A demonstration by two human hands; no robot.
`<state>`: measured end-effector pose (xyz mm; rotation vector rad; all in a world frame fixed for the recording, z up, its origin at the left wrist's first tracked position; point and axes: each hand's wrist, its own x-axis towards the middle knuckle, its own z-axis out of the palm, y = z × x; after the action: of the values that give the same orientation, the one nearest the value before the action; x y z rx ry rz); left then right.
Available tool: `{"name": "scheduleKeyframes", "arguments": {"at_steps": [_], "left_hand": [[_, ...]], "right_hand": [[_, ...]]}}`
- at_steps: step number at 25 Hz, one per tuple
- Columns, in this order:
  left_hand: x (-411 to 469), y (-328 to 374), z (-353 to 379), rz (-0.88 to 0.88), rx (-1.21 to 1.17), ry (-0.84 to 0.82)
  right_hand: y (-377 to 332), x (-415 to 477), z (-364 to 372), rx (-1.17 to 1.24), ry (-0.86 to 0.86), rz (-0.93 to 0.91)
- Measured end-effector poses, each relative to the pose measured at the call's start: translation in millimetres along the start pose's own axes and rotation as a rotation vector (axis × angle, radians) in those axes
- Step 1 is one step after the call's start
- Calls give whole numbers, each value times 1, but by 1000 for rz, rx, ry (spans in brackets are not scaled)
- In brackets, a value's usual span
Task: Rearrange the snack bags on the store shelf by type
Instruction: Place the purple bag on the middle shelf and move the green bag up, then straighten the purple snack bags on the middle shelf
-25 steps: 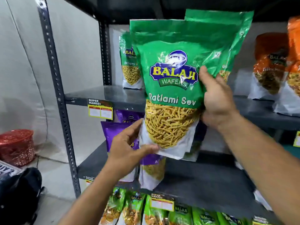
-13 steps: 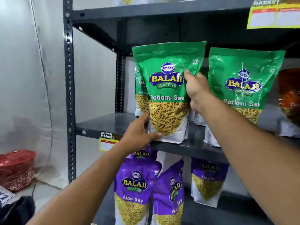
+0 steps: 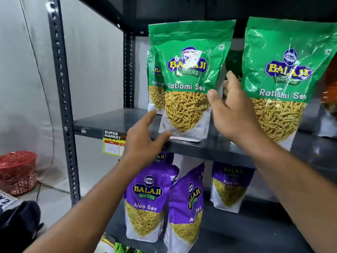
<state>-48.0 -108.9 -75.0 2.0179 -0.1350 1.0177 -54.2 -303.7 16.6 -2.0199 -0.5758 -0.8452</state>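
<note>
A green Ratlami Sev bag [image 3: 187, 79] stands upright on the grey metal shelf [image 3: 109, 123], in front of another green bag [image 3: 155, 84] of the same kind. A third green Ratlami Sev bag [image 3: 284, 77] stands to the right. My left hand [image 3: 145, 141] hovers open just below and left of the front bag's base, fingers spread, holding nothing. My right hand [image 3: 231, 110] is open beside the bag's right edge, thumb close to it, fingers reaching behind between the two bags.
Purple Aloo Sev bags [image 3: 145, 199] [image 3: 186, 207] [image 3: 229, 185] stand on the shelf below. An orange bag [image 3: 330, 84] shows at the far right edge. A yellow price label [image 3: 113, 143] hangs on the shelf front. A red basket [image 3: 17, 172] and a dark bag [image 3: 18, 225] sit on the floor left.
Both hands have let go of the front green bag, which now stands on the shelf on its own. The left hand dropped back from its base; the right hand slid down its right edge.
</note>
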Motion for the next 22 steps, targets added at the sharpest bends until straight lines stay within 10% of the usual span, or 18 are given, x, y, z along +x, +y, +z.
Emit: {"name": "scheduleKeyframes", "arguments": {"at_steps": [4, 9, 16, 22], "left_hand": [[-103, -50, 10, -103, -203, 189], [-214, -110, 77, -544, -354, -84], [-229, -131, 137, -690, -378, -208], [-224, -122, 146, -724, -271, -150]], "right_hand": [[56, -108, -12, 226, -153, 8], [188, -165, 39, 319, -235, 465], [254, -176, 112, 657, -330, 965], [248, -175, 131, 730, -315, 935]]}}
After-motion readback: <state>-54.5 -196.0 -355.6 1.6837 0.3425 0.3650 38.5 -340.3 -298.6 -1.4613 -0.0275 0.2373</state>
